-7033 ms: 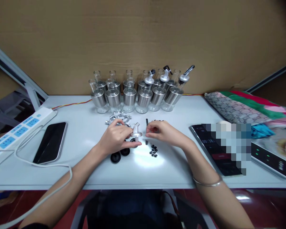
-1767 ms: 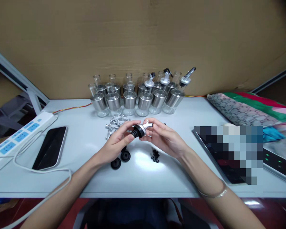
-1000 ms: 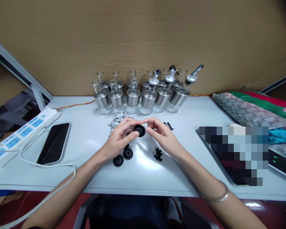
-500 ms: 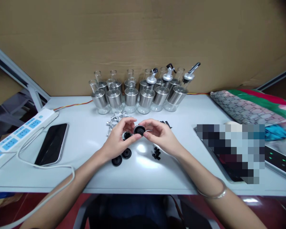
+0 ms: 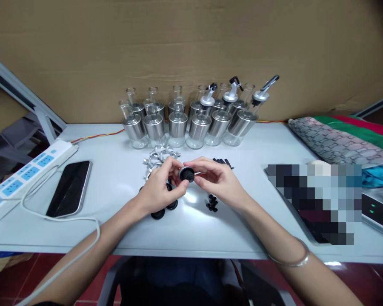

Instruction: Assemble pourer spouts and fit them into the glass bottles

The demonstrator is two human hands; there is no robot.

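Both hands are closed on one pourer cap (image 5: 187, 174), held just above the tabletop (image 5: 121, 229): left hand (image 5: 159, 189) pinched on its near side, right hand (image 5: 215, 180) gripping the spout end. The black stopper end faces the camera. For a good fit, the cap is best kept steady in the left hand while the black part is pressed in square, not tilted.

Counts: twelve bottles (image 5: 178, 127) are seen in two rows at the back, three already capped. About two loose black stoppers (image 5: 158, 213) lie under the left hand, partly hidden. Small black rings (image 5: 212, 203) are too clustered to count. One phone (image 5: 69, 188), one power strip (image 5: 25, 170).
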